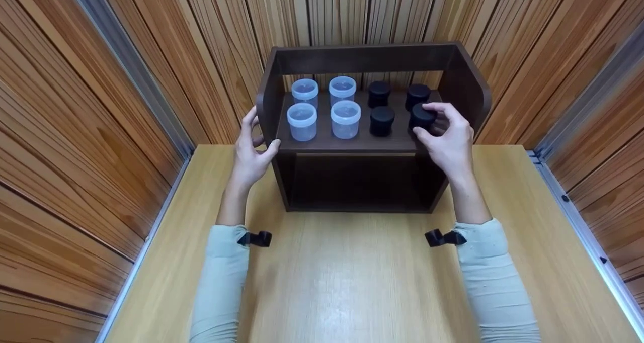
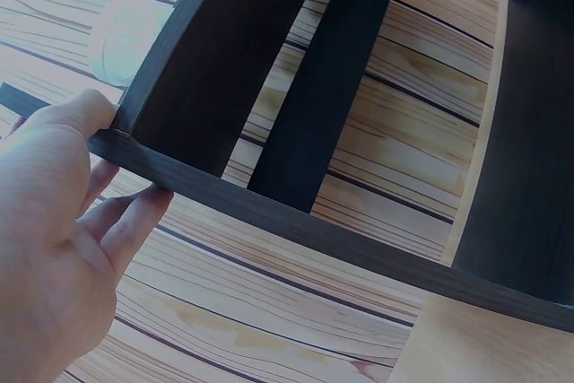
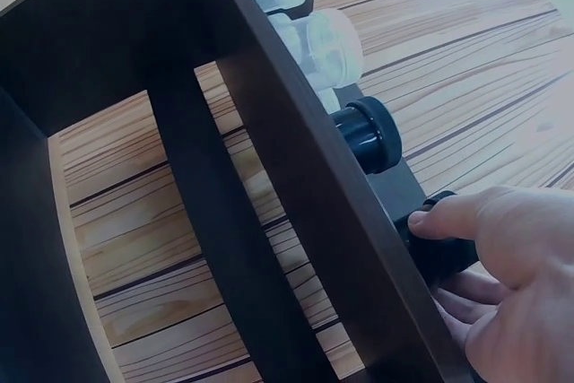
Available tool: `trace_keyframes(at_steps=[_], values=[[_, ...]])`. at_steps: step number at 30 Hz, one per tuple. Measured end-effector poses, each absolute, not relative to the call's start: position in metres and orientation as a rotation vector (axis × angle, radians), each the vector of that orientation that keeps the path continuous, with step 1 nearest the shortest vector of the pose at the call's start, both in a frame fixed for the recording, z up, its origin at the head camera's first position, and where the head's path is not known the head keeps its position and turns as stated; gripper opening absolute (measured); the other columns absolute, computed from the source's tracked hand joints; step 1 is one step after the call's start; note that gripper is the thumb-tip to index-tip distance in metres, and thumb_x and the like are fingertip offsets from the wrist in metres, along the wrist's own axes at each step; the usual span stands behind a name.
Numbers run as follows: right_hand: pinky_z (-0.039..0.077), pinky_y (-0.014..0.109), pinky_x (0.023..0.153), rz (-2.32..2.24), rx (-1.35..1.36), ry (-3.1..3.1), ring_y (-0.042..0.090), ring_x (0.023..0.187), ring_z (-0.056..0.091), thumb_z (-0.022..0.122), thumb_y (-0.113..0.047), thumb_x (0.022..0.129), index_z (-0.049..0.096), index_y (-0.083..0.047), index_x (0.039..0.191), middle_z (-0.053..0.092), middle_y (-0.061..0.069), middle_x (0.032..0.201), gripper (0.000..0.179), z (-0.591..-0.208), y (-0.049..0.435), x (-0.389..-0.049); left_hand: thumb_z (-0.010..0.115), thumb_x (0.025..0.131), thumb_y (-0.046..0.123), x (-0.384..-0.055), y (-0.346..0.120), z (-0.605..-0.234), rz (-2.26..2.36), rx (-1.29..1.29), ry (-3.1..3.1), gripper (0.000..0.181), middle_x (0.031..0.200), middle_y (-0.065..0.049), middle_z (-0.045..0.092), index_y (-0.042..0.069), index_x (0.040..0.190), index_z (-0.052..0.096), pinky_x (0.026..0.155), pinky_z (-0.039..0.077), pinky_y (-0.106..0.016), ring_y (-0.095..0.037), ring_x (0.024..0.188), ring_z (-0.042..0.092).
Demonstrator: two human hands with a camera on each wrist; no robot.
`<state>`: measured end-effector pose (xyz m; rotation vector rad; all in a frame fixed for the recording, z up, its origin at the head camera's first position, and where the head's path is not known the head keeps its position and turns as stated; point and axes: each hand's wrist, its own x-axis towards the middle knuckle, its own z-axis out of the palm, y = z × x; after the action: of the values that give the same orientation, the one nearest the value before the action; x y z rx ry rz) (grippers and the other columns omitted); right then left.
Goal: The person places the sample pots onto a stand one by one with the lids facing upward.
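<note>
A dark brown two-tier shelf [image 1: 347, 146] stands at the back of the table. My left hand [image 1: 251, 154] grips its left side panel, thumb at the front edge and fingers along the outer face. At the front right of the top tier, my right hand [image 1: 449, 139] pinches a black lidded jar [image 1: 421, 116] between thumb and fingers. Beside that jar stands another black jar [image 1: 382, 121], with two more black jars [image 1: 379, 93] behind. Several translucent jars with lids [image 1: 345, 119] fill the left half of the tier. The right wrist view shows the pinched jar low on the shelf edge.
Under the top tier is an open compartment [image 1: 357, 182] with a dark inside. The wooden table [image 1: 327, 277] extends in front of the shelf. Wood-plank walls [image 1: 342, 11] surround it, and a metal rail [image 1: 578, 217] runs along the right edge.
</note>
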<state>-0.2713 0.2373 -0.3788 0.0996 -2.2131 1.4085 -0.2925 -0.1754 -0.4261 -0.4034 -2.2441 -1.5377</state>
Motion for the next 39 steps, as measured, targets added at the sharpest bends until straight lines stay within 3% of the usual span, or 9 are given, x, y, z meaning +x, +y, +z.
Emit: trace_keyframes(at_steps=[6,10,17,24,29,33,39], values=[[0.063,0.016,0.097,1.354,0.08,-2.26,0.024,0.123,0.075,0.084,0.002,0.093,0.074,-0.003,0.138,0.076,0.016,0.136,0.047,-0.379,0.238,-0.271,0.073,0.102,0.006,-0.292,-0.175,-0.423,-1.528,-0.419,-2.238,0.082,0.172,-0.025,0.047,0.01,0.173,0.032,0.096,0.069,-0.065,-0.047,0.154,0.057],[0.064,0.022,0.101,1.335,0.061,-2.28,0.028,0.126,0.075,0.085,0.0,0.093,0.073,-0.004,0.139,0.075,0.019,0.138,0.047,-0.379,0.238,-0.27,0.073,0.102,0.005,-0.292,-0.175,-0.424,-1.536,-0.425,-2.225,0.081,0.17,-0.025,0.05,0.01,0.172,0.032,0.093,0.07,-0.062,-0.049,0.149,0.061],[0.056,0.012,0.094,1.331,0.044,-2.307,0.029,0.126,0.074,0.086,-0.003,0.093,0.072,-0.007,0.141,0.076,0.019,0.139,0.05,-0.379,0.239,-0.268,0.073,0.102,0.005,-0.291,-0.174,-0.424,-1.551,-0.414,-2.228,0.082,0.171,-0.025,0.048,0.011,0.172,0.033,0.096,0.069,-0.064,-0.05,0.149,0.061],[0.055,0.013,0.094,1.336,0.043,-2.319,0.031,0.127,0.073,0.086,-0.004,0.093,0.07,-0.008,0.145,0.074,0.021,0.141,0.055,-0.38,0.241,-0.266,0.073,0.102,0.005,-0.29,-0.173,-0.424,-1.554,-0.394,-2.24,0.082,0.173,-0.027,0.045,0.011,0.173,0.032,0.098,0.067,-0.069,-0.054,0.148,0.061],[0.062,0.033,0.109,1.377,0.068,-2.318,0.035,0.132,0.071,0.086,-0.005,0.094,0.067,-0.008,0.15,0.07,0.022,0.147,0.06,-0.38,0.243,-0.263,0.072,0.101,0.004,-0.29,-0.172,-0.425,-1.546,-0.415,-2.216,0.081,0.171,-0.026,0.048,0.009,0.172,0.033,0.105,0.065,-0.068,-0.049,0.151,0.06],[0.057,0.054,0.122,1.433,0.12,-2.294,0.04,0.139,0.068,0.084,-0.002,0.095,0.063,-0.003,0.154,0.066,0.026,0.154,0.063,-0.382,0.244,-0.26,0.073,0.101,0.003,-0.292,-0.173,-0.427,-1.54,-0.414,-2.207,0.08,0.17,-0.027,0.05,0.008,0.171,0.034,0.103,0.065,-0.069,-0.05,0.145,0.065],[0.052,0.056,0.128,1.453,0.184,-2.259,0.037,0.148,0.063,0.083,0.005,0.094,0.06,-0.001,0.157,0.063,0.023,0.162,0.067,-0.386,0.246,-0.252,0.073,0.102,0.004,-0.292,-0.172,-0.428,-1.541,-0.409,-2.21,0.08,0.167,-0.028,0.052,0.007,0.172,0.034,0.107,0.063,-0.069,-0.052,0.146,0.063]])
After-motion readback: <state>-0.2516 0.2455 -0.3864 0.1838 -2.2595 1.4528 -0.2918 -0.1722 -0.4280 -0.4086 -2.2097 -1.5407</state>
